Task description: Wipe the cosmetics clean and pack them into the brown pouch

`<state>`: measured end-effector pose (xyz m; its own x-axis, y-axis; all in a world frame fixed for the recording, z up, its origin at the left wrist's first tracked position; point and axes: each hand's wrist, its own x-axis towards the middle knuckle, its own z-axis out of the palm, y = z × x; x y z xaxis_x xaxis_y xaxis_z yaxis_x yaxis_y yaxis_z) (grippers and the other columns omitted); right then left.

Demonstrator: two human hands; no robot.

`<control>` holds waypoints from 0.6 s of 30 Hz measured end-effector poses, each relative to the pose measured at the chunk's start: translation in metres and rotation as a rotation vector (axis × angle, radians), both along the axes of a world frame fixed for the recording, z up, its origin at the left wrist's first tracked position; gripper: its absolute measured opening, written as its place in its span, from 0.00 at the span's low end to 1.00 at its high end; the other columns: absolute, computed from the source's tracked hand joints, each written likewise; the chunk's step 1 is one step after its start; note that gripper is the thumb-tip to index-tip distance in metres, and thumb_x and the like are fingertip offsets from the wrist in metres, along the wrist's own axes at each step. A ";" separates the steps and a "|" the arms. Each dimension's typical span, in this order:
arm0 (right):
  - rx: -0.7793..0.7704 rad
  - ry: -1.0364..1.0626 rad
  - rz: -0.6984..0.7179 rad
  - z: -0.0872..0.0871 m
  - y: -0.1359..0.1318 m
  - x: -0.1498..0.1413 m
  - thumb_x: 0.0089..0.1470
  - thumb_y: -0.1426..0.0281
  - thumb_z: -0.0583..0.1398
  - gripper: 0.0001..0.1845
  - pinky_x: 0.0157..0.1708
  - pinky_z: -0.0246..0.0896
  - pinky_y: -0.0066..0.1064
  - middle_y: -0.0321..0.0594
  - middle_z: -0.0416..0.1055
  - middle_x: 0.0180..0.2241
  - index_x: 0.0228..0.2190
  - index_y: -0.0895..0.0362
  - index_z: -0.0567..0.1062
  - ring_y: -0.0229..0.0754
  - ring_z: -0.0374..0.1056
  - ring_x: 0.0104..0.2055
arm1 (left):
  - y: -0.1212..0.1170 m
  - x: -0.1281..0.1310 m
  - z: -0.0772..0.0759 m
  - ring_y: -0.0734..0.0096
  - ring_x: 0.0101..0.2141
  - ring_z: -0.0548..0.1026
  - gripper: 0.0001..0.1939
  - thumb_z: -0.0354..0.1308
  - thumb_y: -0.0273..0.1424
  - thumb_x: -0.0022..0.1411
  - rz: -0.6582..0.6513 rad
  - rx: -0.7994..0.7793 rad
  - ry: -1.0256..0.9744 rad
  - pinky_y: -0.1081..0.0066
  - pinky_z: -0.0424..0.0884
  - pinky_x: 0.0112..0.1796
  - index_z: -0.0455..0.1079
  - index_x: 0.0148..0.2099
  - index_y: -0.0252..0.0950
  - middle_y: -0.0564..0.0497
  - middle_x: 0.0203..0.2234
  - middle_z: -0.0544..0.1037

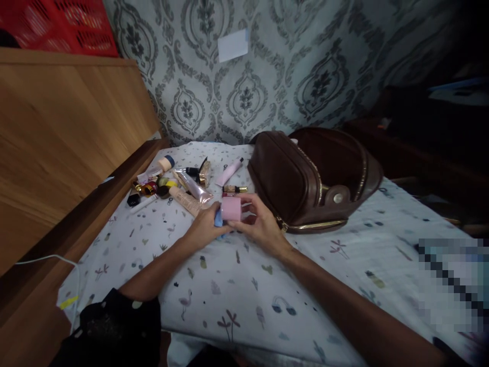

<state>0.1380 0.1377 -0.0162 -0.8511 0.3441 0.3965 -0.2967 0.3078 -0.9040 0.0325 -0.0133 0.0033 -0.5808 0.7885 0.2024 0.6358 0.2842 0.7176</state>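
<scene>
A small pink jar is held up between my two hands over the bed cover. My right hand has its fingers and thumb closed on the jar's right side. On the left side, my left hand grips a bit of blue cloth pressed against the jar. Just behind the jar lie a small black-and-gold tube and a lilac tube with a black cap. Beside my left hand are a beige tube and a shiny pinkish tube.
A brown leather bag with gold zips stands unzipped on the right. More cosmetics, including a cream jar with a blue lid, lie in a heap at the left. A wooden cabinet borders the left side; patterned wallpaper covers the back wall.
</scene>
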 end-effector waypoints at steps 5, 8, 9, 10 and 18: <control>0.270 0.036 -0.087 -0.003 0.000 0.002 0.48 0.64 0.68 0.27 0.36 0.69 0.34 0.45 0.69 0.48 0.50 0.53 0.69 0.43 0.68 0.41 | -0.001 0.001 -0.004 0.56 0.41 0.75 0.21 0.61 0.39 0.58 -0.007 -0.047 0.154 0.62 0.69 0.42 0.68 0.50 0.33 0.43 0.41 0.79; 0.305 0.045 -0.121 -0.004 -0.001 0.002 0.47 0.64 0.69 0.29 0.45 0.67 0.39 0.44 0.69 0.46 0.50 0.53 0.69 0.46 0.67 0.45 | -0.002 0.000 -0.005 0.60 0.36 0.75 0.16 0.60 0.39 0.59 0.007 -0.057 0.182 0.66 0.68 0.38 0.71 0.44 0.33 0.46 0.36 0.79; 0.311 0.042 -0.131 -0.004 -0.001 0.002 0.47 0.64 0.69 0.30 0.46 0.66 0.40 0.44 0.69 0.45 0.51 0.53 0.69 0.47 0.67 0.46 | -0.002 0.000 -0.004 0.62 0.32 0.74 0.14 0.60 0.39 0.58 0.030 -0.071 0.190 0.67 0.68 0.36 0.72 0.40 0.33 0.47 0.32 0.79; 0.315 0.039 -0.137 -0.004 -0.002 0.003 0.47 0.63 0.69 0.30 0.47 0.66 0.40 0.44 0.68 0.45 0.51 0.53 0.68 0.47 0.67 0.47 | -0.001 0.000 -0.004 0.64 0.30 0.72 0.12 0.60 0.38 0.57 0.051 -0.084 0.192 0.69 0.66 0.33 0.72 0.37 0.33 0.49 0.28 0.78; 0.279 0.067 -0.116 0.014 -0.003 0.010 0.47 0.60 0.69 0.31 0.50 0.64 0.39 0.43 0.66 0.46 0.51 0.54 0.68 0.47 0.66 0.48 | 0.000 -0.004 0.009 0.70 0.25 0.65 0.18 0.62 0.44 0.51 0.044 0.023 0.069 0.74 0.63 0.27 0.73 0.26 0.32 0.53 0.20 0.72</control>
<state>0.1484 0.1343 -0.0020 -0.7816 0.3073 0.5428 -0.3009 0.5766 -0.7596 0.0286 -0.0129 0.0124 -0.5990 0.7570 0.2611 0.6710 0.2966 0.6795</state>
